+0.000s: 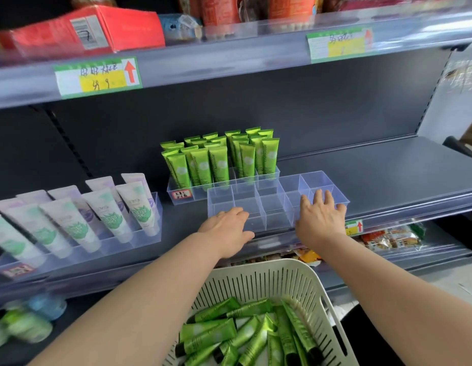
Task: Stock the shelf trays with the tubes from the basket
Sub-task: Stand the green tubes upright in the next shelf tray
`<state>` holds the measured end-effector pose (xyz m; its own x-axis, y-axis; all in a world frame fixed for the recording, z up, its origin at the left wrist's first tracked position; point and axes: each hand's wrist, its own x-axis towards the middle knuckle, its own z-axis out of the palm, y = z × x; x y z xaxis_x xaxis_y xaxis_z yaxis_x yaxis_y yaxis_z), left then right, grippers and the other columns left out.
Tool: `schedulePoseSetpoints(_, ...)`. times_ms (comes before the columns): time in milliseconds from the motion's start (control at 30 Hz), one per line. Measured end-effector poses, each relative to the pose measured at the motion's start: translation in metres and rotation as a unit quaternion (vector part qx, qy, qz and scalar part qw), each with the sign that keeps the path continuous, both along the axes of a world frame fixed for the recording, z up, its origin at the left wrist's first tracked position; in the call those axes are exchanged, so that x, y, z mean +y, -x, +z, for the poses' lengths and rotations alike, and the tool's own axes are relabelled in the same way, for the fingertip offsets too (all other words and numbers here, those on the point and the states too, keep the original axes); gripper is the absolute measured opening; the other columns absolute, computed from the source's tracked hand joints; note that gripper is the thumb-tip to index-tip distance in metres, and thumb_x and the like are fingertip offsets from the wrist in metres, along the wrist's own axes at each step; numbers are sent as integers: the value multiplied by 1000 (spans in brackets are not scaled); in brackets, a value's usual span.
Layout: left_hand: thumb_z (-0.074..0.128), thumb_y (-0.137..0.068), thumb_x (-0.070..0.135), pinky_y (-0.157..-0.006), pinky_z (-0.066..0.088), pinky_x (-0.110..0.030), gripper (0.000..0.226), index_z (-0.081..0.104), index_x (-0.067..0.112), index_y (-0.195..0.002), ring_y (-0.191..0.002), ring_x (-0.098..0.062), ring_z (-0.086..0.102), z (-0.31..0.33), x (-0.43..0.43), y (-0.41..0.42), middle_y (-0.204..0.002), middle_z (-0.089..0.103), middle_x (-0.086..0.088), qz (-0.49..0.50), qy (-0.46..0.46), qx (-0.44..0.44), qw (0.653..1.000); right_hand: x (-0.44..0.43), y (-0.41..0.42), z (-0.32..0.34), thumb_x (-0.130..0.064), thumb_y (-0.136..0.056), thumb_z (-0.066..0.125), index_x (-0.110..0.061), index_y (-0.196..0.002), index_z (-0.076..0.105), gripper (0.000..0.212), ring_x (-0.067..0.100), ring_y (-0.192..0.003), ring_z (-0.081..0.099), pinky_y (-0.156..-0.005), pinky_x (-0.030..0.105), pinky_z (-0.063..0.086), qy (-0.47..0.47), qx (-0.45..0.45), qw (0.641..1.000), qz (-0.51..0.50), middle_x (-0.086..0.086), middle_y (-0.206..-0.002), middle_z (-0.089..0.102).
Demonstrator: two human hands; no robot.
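— Where are the tubes?

— Most of the loose green tubes [229, 331] lie heaped in the white slotted basket [258, 280], below the front edge of the shelf [393, 175] and between the two forearms. More green ones stand upright in the full tray [192, 192], set back toward the shelf's rear wall.

— And the tray being handled?

— The empty tray [275, 207] is clear plastic, split into square compartments with nothing in them. It sits at the front edge of the shelf, just in front of the full tray and slightly to its right, skewed so that its right end reaches further back.

— What is the left hand doing?

— The left hand [225, 229] is at the tray's front left corner. Its fingers are bent over the rim and the thumb lies under the front wall, so it holds that corner.

— The right one?

— The right hand [322, 220] lies over the tray's right end, fingers spread wide and nearly straight, their tips on the rim and the thumb over a compartment.

— Anything else on the shelf?

— A tray of white tubes [97, 217] toward the left end, leaning back in rows. A green and yellow price tag [97, 76] hangs on the edge of the shelf above.
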<state>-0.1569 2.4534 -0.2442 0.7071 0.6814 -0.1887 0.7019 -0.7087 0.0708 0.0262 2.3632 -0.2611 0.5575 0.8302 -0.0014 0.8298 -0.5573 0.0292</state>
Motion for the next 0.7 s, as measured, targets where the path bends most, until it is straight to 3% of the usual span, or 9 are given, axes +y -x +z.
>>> schedulePoseSetpoints(167,39,-99,49,-106,36,-41,56,34,21,-147,-135,-22,36,1,9,32,-154,29,5,40,1,-11,999,8,24,1,-24,-87,48,-14,-130,37,46,31,-118,45,-91,45,35,-12,11,999,48,10,-127,44)
schedulePoseSetpoints(333,38,-98,53,-101,37,-38,55,36,24,-146,-134,-22,38,0,16,65,-151,34,4,85,0,-6,996,19,54,3,-23,-88,47,-15,-124,41,37,27,-105,52,-82,42,34,-19,2,994,109,4,-109,49)
schedulePoseSetpoints(433,38,-97,54,-102,39,-40,56,40,23,-143,-131,-23,41,2,19,81,-147,38,1,106,5,9,994,23,68,3,-19,-86,45,-14,-121,44,35,26,-93,55,-87,43,33,-28,4,990,138,3,-99,48)
schedulePoseSetpoints(533,39,-97,54,-101,39,-40,56,42,21,-143,-131,-23,41,4,20,89,-147,38,2,108,14,9,994,26,77,2,-18,-86,45,-14,-124,43,38,26,-92,57,-96,46,32,-27,5,989,145,5,-105,51)
schedulePoseSetpoints(600,39,-97,53,-102,39,-41,56,40,21,-144,-132,-23,40,6,18,90,-148,37,1,106,16,-3,994,26,77,-1,-19,-87,47,-15,-133,38,47,27,-110,53,-102,49,29,-26,-1,988,149,9,-124,48)
schedulePoseSetpoints(700,40,-98,49,-106,36,-44,53,38,23,-145,-135,-24,35,7,12,87,-152,34,1,98,-30,-39,994,19,75,-5,-22,-89,49,-17,-143,29,57,26,-140,23,-110,51,20,-57,-21,982,178,10,-154,21)
